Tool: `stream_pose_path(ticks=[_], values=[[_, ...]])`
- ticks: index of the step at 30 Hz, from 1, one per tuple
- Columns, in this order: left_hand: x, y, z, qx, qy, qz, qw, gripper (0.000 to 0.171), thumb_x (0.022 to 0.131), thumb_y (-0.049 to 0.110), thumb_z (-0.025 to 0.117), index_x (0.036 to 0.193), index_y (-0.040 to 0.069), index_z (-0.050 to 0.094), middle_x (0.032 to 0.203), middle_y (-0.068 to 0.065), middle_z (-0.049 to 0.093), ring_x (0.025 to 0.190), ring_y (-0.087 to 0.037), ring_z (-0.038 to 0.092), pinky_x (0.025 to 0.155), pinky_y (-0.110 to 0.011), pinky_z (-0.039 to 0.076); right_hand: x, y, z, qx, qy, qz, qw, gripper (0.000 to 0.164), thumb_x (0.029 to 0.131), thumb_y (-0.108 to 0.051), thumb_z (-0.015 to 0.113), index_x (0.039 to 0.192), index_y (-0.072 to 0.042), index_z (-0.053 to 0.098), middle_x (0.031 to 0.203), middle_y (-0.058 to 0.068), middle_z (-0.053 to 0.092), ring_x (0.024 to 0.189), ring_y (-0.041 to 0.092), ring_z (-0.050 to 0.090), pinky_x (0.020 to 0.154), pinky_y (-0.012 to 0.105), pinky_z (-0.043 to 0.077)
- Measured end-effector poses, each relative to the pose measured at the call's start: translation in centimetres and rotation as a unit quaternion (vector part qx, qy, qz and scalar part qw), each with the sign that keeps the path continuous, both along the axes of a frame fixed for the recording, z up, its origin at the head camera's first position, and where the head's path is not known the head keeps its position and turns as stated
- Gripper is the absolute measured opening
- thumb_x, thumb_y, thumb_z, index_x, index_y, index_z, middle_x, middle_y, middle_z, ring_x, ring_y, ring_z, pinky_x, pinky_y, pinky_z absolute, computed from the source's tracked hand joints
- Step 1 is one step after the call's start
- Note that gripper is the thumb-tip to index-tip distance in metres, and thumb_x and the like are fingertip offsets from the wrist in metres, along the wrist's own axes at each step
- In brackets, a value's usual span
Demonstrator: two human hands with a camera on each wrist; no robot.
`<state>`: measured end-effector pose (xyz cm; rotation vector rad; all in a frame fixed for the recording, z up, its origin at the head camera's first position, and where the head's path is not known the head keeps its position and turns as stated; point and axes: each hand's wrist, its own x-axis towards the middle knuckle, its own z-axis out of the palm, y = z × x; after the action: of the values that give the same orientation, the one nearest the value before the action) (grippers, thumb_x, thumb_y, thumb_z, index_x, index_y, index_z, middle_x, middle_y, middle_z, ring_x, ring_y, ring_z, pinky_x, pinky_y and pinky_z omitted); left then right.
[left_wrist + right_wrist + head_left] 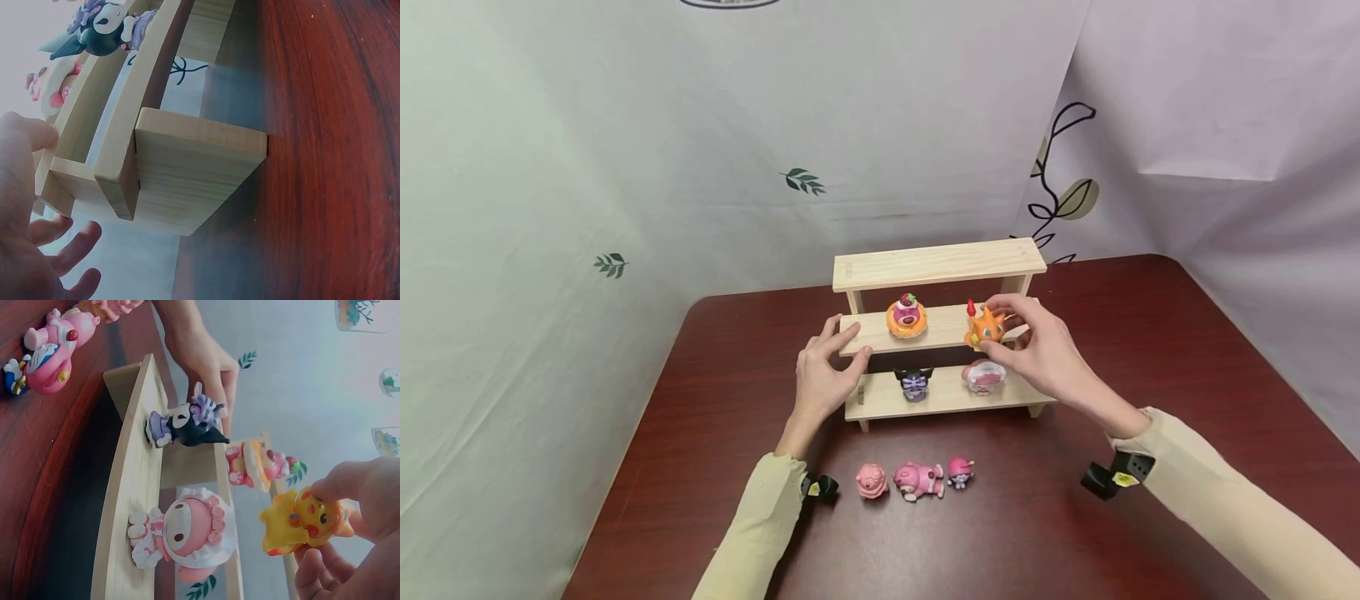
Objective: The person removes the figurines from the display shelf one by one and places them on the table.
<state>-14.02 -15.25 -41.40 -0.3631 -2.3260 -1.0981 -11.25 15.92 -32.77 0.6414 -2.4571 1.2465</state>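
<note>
My left hand (823, 375) grips the left end of the middle board of a three-tier wooden display shelf (940, 265). Its thumb is at the board's front; the other fingertips are partly hidden. Over the right end of the same board, my right hand (1041, 346) pinches an orange and yellow figurine (300, 522) with a red flame-shaped tip. Whether its base touches the board, I cannot tell. A pink figurine in an orange ring (907, 318) stands left of it. The bottom board bears a black and purple figurine (914, 384) and a pink figurine with a white bonnet (194, 528).
Before the shelf, on the dark red table (700, 467), lie a round light-pink figurine (872, 481), a pink bear figurine (917, 480) and a small figurine with a pink cap (959, 472). A pale curtain (700, 150) with leaf prints hangs behind.
</note>
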Motion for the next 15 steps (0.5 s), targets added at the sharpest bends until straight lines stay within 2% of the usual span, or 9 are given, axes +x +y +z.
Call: stream_pose_path(ticks=[8,15], values=[[0.1,0.2,0.1,0.001,-0.011,0.002,0.9999,0.040,0.083,0.025,0.077,0.121,0.011,0.074,0.139,-0.013,0.058,0.103,-0.035,0.058,0.084,-0.055,0.042,1.5,0.5,0.2,-0.012,0.011,0.007,1.000,0.044,0.076,0.006,0.081,0.115,-0.003,0.064,0.104,0.006,0.065,0.082,0.019,0.061,0.059,0.020,0.044],[0.4,0.3,0.2,0.003,-0.023,0.007,0.9997,0.040,0.083,0.025,0.077,0.121,0.012,0.074,0.144,-0.008,0.055,0.115,-0.034,0.052,0.090,-0.057,0.038,2.7,1.1,0.3,-0.014,0.033,0.009,0.999,0.045,0.074,0.006,0.083,0.114,-0.003,0.064,0.101,0.005,0.065,0.072,0.016,0.056,0.058,0.020,0.042]])
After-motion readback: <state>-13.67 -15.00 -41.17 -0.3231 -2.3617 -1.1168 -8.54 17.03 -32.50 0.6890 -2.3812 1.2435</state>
